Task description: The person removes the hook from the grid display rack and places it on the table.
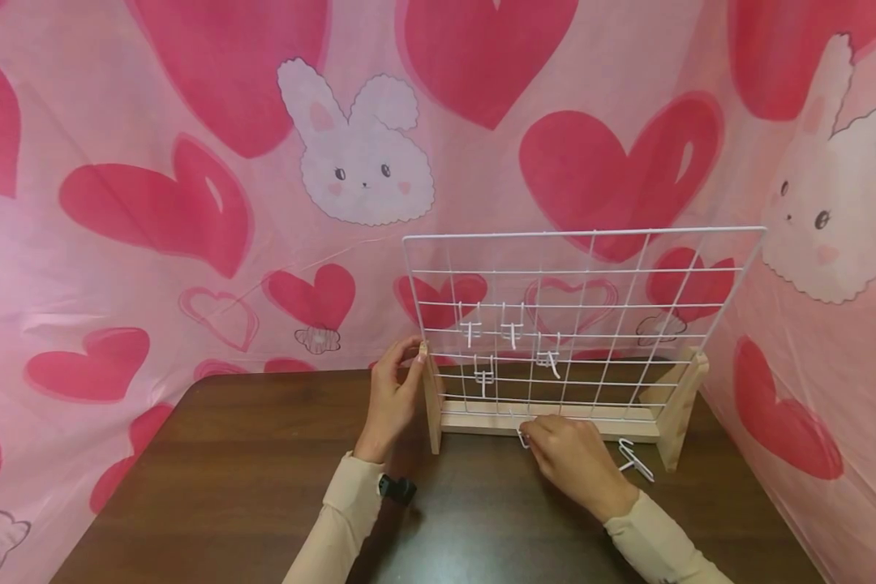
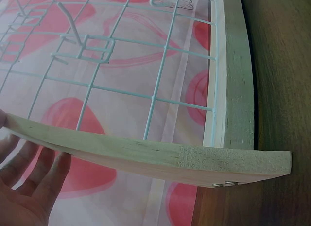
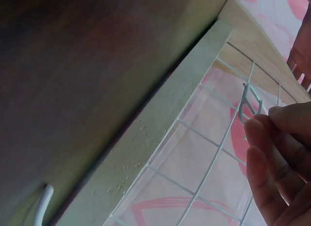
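Right hand [image 1: 573, 462]: thumb and fingertips pinching a white hook [image 3: 241, 107], which juts past them by the lower wires of the white grid [image 1: 584, 234]; contact with wire unclear. Left hand [image 1: 392, 396]: thumb and fingers gripping the left wooden post [image 1: 433, 405]. Four hung hooks [image 1: 484, 376] above right fingers; loose hook [image 1: 637, 462] on table [image 1: 263, 470], right of those fingers

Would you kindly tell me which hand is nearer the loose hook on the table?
Right. The right hand is just left of the loose hook; the left hand is farther away, gripping the left post.
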A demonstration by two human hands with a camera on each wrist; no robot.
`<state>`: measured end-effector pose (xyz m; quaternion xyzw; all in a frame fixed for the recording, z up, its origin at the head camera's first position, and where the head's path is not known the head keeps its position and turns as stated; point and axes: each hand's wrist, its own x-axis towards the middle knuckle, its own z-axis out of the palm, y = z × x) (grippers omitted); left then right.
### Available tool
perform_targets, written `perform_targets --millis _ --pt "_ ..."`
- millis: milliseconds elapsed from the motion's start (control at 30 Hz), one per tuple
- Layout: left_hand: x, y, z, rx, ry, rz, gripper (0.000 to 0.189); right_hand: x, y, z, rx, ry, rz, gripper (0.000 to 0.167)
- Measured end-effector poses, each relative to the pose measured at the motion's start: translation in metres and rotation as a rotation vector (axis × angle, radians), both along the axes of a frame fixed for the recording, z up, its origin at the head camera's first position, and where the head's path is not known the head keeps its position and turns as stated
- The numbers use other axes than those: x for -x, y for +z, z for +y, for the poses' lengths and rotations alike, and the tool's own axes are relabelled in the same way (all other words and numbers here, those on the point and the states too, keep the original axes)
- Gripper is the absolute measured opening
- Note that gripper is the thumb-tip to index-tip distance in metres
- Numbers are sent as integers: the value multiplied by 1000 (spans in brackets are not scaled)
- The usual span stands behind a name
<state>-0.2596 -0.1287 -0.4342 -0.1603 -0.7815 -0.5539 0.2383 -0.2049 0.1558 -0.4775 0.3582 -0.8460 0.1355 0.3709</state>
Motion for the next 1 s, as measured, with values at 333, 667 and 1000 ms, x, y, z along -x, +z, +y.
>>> perform_targets --millis 333,667,1000 --pt "0 1 0 2 -5 -7 28 -2 -3 -2 -86 -74 -71 20" --pt "0 1 1 -3 -13 11 31 -2 -6 -3 -193 -134 -108 24" --pt "0 1 0 -1 -14 -4 28 -3 -7 -3 -259 -164 -187 24"
